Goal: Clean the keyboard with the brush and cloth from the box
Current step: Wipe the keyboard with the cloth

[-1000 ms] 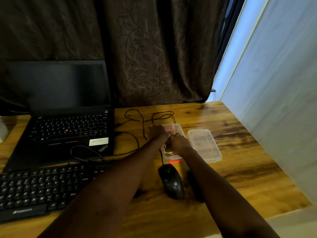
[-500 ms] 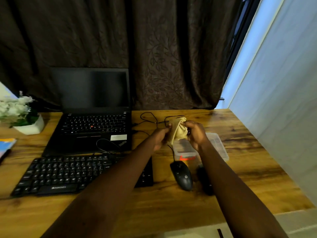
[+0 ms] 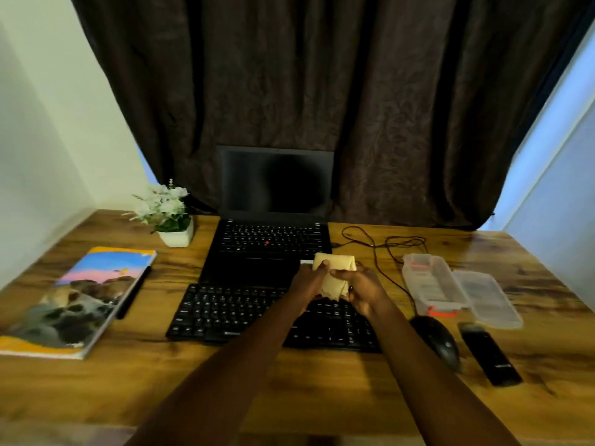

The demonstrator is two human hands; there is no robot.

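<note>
Near edge of the wooden tabletop [image 3: 322, 391]: both forearms came in from the bottom. Toward the near right corner we saw a flat black bar-shaped device [image 3: 489, 355], with a black mouse [image 3: 436, 341] just left of it.

Mid-table, centre: black external keyboard [image 3: 231, 317], long side parallel to the near edge. By the left edge lay a notebook [image 3: 74, 304] with a landscape cover and a dark pen [image 3: 132, 292] along its right side.

Above the keyboard's far right part, both hands gripped the folded tan cloth [image 3: 335, 275], which was lifted clear of the keys. Left hand [image 3: 310, 281]: fingers curled round the cloth's left edge. Right hand [image 3: 363, 289]: thumb and fingers clamped on its lower right part.

Toward the right edge: clear plastic box [image 3: 431, 284] with an orange latch, uncovered, its clear lid [image 3: 487, 297] lying touching its right side. We couldn't make out the box contents or the brush; too blurry.

Further back, centre: black laptop [image 3: 270, 243], opened, screen dark, just behind the keyboard. A black cable [image 3: 380, 243] looped between laptop and box. Far left: white-flowered plant in a white pot [image 3: 170, 217]. A dark brown curtain [image 3: 289, 91] hung behind the far edge.
</note>
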